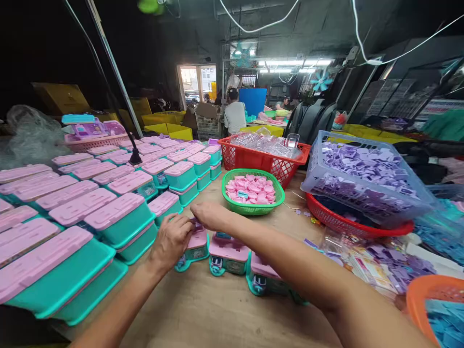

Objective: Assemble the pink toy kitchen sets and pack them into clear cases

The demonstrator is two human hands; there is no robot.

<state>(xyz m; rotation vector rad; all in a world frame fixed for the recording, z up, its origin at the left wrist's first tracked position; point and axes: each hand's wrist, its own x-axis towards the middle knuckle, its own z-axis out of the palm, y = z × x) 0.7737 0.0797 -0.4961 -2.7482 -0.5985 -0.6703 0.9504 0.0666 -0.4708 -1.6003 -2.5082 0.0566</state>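
Note:
At the near row of small boxes, both hands meet over the leftmost one, a teal box with a pink lid. My left hand lies against its left side and top, fingers bent and pressed together. Reaching across from the right, my right hand is closed at the lid's far edge. A bit of purple shows between the hands; my fingers hide most of it. To the right stands a matching box with a blue piece on its lid, then another box partly behind my right forearm.
Stacked pink-lidded teal boxes fill the left side. Beyond my hands are a green basket of pink pieces and a red crate of clear plastic parts. A translucent bin of purple pieces rests on a red basket; an orange basket is near right.

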